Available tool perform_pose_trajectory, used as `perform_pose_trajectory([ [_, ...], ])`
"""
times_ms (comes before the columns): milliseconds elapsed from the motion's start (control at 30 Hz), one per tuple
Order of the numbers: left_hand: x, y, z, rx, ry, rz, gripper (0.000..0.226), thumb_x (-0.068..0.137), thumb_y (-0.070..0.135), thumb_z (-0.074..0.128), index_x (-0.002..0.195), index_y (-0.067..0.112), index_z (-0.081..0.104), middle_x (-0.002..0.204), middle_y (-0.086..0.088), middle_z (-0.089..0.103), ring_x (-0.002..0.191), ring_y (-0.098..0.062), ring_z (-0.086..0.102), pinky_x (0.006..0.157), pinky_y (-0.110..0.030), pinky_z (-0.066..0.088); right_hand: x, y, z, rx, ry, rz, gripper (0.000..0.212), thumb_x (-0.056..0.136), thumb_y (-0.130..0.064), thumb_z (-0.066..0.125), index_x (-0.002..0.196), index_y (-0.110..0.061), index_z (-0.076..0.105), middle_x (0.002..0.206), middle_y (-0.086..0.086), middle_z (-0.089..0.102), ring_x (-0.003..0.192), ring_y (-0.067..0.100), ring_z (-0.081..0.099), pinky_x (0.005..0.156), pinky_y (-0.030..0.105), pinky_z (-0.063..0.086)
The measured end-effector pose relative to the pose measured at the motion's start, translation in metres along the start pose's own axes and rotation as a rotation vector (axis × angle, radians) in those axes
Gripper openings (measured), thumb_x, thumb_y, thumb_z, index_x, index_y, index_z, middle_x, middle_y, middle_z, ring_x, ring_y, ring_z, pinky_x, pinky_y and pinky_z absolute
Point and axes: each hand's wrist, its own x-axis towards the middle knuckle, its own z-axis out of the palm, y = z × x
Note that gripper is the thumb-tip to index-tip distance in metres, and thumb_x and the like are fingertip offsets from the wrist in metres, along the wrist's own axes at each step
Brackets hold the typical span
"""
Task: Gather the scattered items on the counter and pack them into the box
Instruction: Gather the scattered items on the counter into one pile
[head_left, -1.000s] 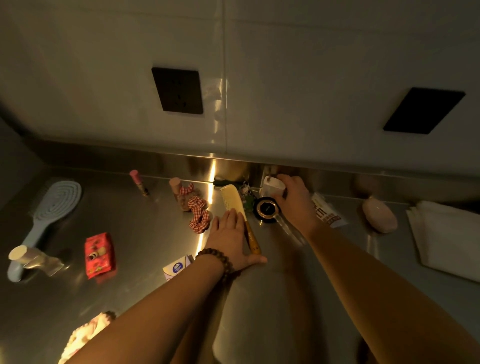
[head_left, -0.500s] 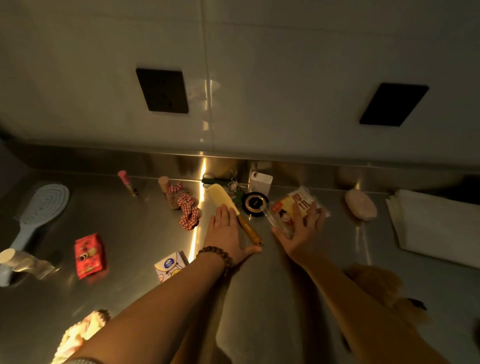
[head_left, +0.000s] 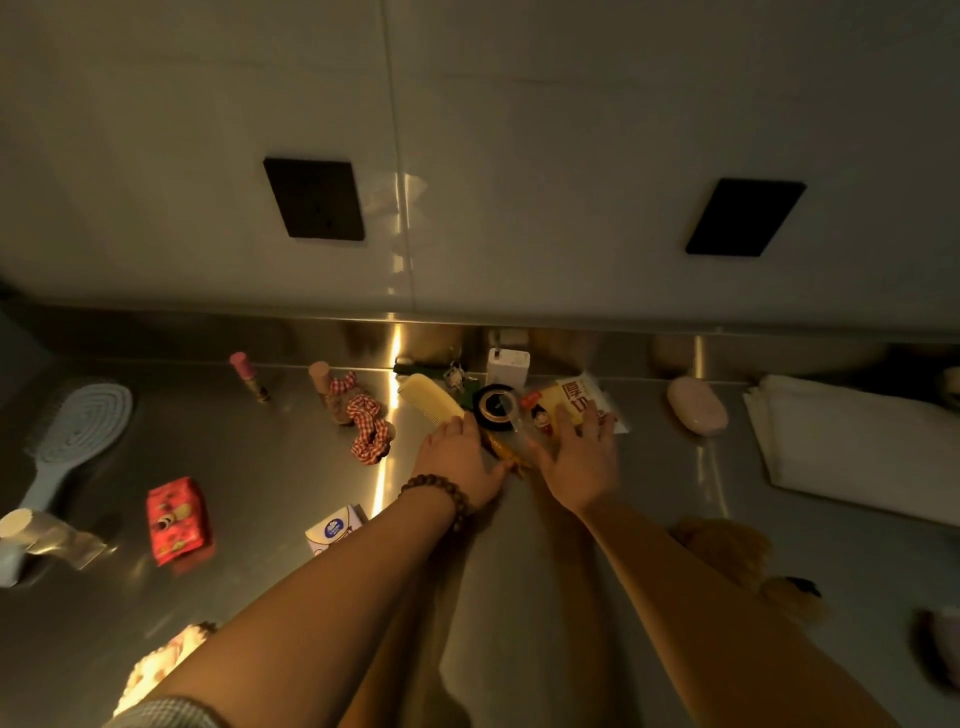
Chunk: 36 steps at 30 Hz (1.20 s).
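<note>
— Under the left hand (head_left: 460, 457), what lies on the counter (head_left: 260, 467)?
— A yellow comb (head_left: 431, 402); flat fingers rest on its handle end.
— And the right hand (head_left: 582, 460)?
— Spread wide, fingertips touching a snack packet (head_left: 576, 397). A black round tin (head_left: 496, 408) sits between both hands.
— Further left?
— A checked scrunchie (head_left: 369, 431), a red packet (head_left: 174, 519) and a hairbrush (head_left: 78, 431), well apart. No box visible.

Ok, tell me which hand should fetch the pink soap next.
Right. The pink soap lies on the right hand's side, beyond the snack packet it touches. The left hand rests on the comb, farther away.
</note>
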Motion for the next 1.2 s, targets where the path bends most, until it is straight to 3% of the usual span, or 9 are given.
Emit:
perform_pose_trajectory([
  [133, -0.035, 0.016, -0.023, -0.062, 0.037, 0.113, 0.068, 0.085, 0.052, 0.051, 0.139, 0.015, 0.033, 0.131, -0.006, 0.050, 0.116, -0.023, 0.049, 0.099, -0.038, 0.042, -0.039, -0.001, -0.018, 0.069, 0.104, -0.058, 0.056, 0.093, -0.050, 0.041, 0.142, -0.024, 0.033, 0.154, 0.013, 0.022, 0.141, 0.036, 0.017, 0.113, 0.050, 0.025],
  [233, -0.067, 0.027, -0.036, -0.037, 0.079, 0.207, 0.060, 0.086, 0.048, 0.052, 0.134, 0.016, 0.038, 0.129, -0.007, 0.050, 0.117, -0.024, 0.048, 0.099, -0.038, 0.042, -0.077, 0.000, -0.030, 0.111, 0.133, -0.082, 0.050, 0.091, -0.041, 0.050, 0.137, -0.025, 0.040, 0.146, 0.012, 0.034, 0.132, 0.031, 0.034, 0.106, 0.044, 0.036],
  [433, -0.118, 0.057, -0.029, -0.038, 0.091, 0.309, 0.056, 0.085, 0.050, 0.051, 0.130, 0.018, 0.043, 0.126, -0.006, 0.052, 0.114, -0.023, 0.050, 0.095, -0.037, 0.044, -0.167, 0.026, -0.049, 0.071, 0.181, 0.008, 0.050, 0.092, -0.039, 0.052, 0.137, -0.020, 0.043, 0.149, 0.012, 0.030, 0.131, 0.029, 0.037, 0.108, 0.039, 0.034],
  [567, -0.139, 0.089, -0.011, -0.062, 0.024, 0.370, 0.063, 0.087, 0.054, 0.048, 0.137, 0.017, 0.038, 0.137, -0.008, 0.046, 0.124, -0.024, 0.043, 0.101, -0.039, 0.038, -0.232, 0.064, -0.061, 0.066, 0.254, 0.079, 0.039, 0.089, -0.034, 0.055, 0.126, -0.023, 0.054, 0.137, 0.006, 0.042, 0.120, 0.024, 0.048, 0.102, 0.038, 0.040],
  [733, -0.168, 0.124, 0.009, -0.084, -0.040, 0.452, 0.064, 0.087, 0.054, 0.048, 0.138, 0.016, 0.036, 0.138, -0.010, 0.045, 0.125, -0.027, 0.042, 0.101, -0.040, 0.037, -0.284, 0.121, -0.073, 0.151, 0.237, 0.172, 0.042, 0.086, -0.019, 0.062, 0.127, -0.015, 0.055, 0.142, 0.018, 0.038, 0.126, 0.036, 0.041, 0.105, 0.043, 0.036],
  [800, -0.180, 0.135, 0.017, -0.084, -0.069, 0.470, 0.064, 0.086, 0.052, 0.050, 0.137, 0.016, 0.036, 0.137, -0.011, 0.045, 0.124, -0.028, 0.043, 0.101, -0.040, 0.038, -0.293, 0.139, -0.076, 0.120, 0.239, 0.233, 0.043, 0.089, -0.024, 0.058, 0.131, -0.016, 0.052, 0.144, 0.017, 0.038, 0.131, 0.033, 0.038, 0.107, 0.043, 0.034],
  [933, -0.186, 0.159, 0.032, -0.050, -0.145, 0.459, 0.063, 0.085, 0.054, 0.050, 0.135, 0.019, 0.036, 0.137, -0.011, 0.043, 0.124, -0.029, 0.041, 0.099, -0.040, 0.038, -0.293, 0.168, -0.077, 0.142, 0.284, 0.287, 0.040, 0.089, -0.031, 0.057, 0.126, -0.014, 0.056, 0.135, 0.016, 0.043, 0.119, 0.029, 0.047, 0.100, 0.040, 0.039],
  [1067, -0.171, 0.195, 0.051, -0.003, -0.204, 0.409, 0.059, 0.082, 0.058, 0.051, 0.127, 0.022, 0.039, 0.131, -0.010, 0.044, 0.116, -0.030, 0.044, 0.095, -0.043, 0.042, -0.275, 0.206, -0.082, 0.047, 0.273, 0.301, 0.048, 0.090, -0.031, 0.055, 0.135, -0.017, 0.045, 0.146, 0.015, 0.031, 0.130, 0.030, 0.036, 0.108, 0.040, 0.031],
  [1200, -0.157, 0.236, 0.076, -0.005, -0.218, 0.291, 0.079, 0.078, 0.063, 0.049, 0.143, 0.027, 0.022, 0.145, -0.011, 0.029, 0.122, -0.035, 0.039, 0.097, -0.046, 0.042, -0.245, 0.258, -0.096, -0.052, 0.274, 0.322, 0.060, 0.091, -0.041, 0.051, 0.144, -0.019, 0.033, 0.153, 0.013, 0.021, 0.141, 0.031, 0.019, 0.115, 0.044, 0.020],
])
